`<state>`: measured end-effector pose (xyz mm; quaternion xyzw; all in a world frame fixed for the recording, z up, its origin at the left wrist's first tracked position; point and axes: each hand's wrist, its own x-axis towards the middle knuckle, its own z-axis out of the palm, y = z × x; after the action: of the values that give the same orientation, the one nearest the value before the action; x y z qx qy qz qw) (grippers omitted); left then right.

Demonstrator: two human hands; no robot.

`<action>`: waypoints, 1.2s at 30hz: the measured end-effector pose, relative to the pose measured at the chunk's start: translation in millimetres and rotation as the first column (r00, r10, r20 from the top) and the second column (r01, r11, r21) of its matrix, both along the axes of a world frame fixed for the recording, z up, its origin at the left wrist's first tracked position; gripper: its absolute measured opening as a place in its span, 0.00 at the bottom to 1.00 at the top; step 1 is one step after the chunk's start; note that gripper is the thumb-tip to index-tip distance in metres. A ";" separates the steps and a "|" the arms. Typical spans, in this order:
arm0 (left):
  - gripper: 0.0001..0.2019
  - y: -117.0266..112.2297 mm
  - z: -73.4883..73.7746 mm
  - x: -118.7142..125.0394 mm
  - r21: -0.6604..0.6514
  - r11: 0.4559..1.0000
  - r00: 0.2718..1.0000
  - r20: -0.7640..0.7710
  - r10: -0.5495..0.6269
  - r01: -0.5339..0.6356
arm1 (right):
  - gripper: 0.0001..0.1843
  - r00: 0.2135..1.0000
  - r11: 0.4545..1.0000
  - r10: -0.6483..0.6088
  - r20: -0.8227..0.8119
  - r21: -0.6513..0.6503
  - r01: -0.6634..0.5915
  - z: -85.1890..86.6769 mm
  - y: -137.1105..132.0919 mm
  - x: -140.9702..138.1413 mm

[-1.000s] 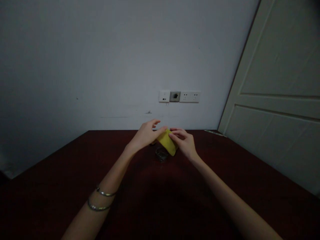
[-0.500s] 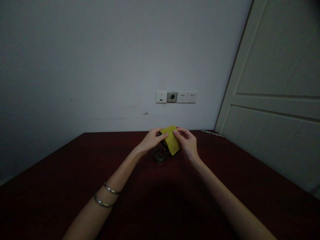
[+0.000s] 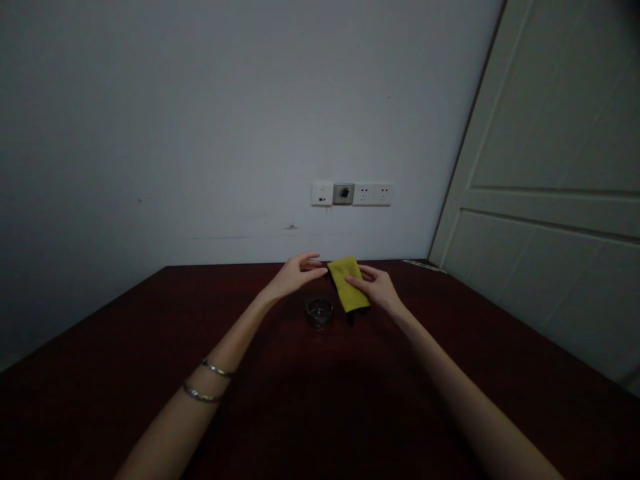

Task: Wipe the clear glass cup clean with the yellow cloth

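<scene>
A folded yellow cloth with a dark edge or underside hangs above the table, gripped at its right side by my right hand. The thumb lies on its front face and the other fingers are behind it. My left hand is to the left of the cloth, fingers apart, its fingertips close to the cloth's upper left edge. Below, between the hands, a round clear glass ashtray rests on the table.
The dark red table reaches back to a pale wall with a row of sockets. On the right stands a white panelled door. A thin flat strip lies at the table's back right edge.
My left hand has let go of the cloth and moved slightly left. The cloth, still in my right hand, has shifted a little right and now hangs longer. The ashtray stays put.
</scene>
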<state>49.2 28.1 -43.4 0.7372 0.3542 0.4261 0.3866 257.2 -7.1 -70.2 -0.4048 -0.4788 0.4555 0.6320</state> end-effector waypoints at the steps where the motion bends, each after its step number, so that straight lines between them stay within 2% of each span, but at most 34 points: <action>1: 0.32 3.6 -6.4 -5.7 -0.017 0.999 0.998 -0.059 0.038 -0.039 | 0.17 0.999 0.999 -0.040 -0.026 -0.017 0.039 -2.5 3.4 3.4; 6: 0.46 8.8 -54.1 -25.4 -0.098 0.990 0.971 -0.227 0.075 -0.100 | 0.08 0.967 0.972 -0.205 -0.152 -0.143 0.184 -15.0 17.3 18.4; 9: 0.55 4.5 -81.5 -24.8 -0.108 0.984 0.950 -0.295 0.106 -0.144 | 0.04 0.944 0.952 -0.258 -0.204 -0.218 0.214 -21.8 22.3 23.7; 12: 0.59 1.0 -98.6 -18.4 -0.099 0.981 0.937 -0.326 0.128 -0.169 | 0.03 0.931 0.941 -0.276 -0.239 -0.265 0.211 -26.2 24.7 25.4; 18: 0.43 -2.7 -107.0 -8.5 -0.040 0.992 0.943 -0.315 0.105 -0.123 | 0.02 0.929 0.937 -0.260 -0.263 -0.301 0.177 -29.5 25.0 22.5; 23: 0.37 -4.3 -109.8 -1.8 -0.016 0.992 0.946 -0.303 0.112 -0.123 | 0.04 0.953 0.939 -0.210 -0.220 -0.317 0.133 -33.3 25.5 20.1; 31: 0.37 -1.3 -117.5 1.2 -0.057 0.984 0.957 -0.247 0.152 -0.171 | 0.14 0.987 0.937 -0.149 -0.062 -0.328 0.121 -34.6 21.8 15.6; 36: 0.37 1.1 -123.7 -0.9 -0.066 0.974 0.971 -0.116 0.210 -0.219 | 0.14 0.984 0.957 -0.146 0.101 -0.236 0.166 -34.3 19.9 13.2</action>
<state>48.3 29.2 -167.1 0.7009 0.4688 0.4106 0.3471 270.4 12.8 -104.5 -0.5341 -0.4114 0.4426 0.5913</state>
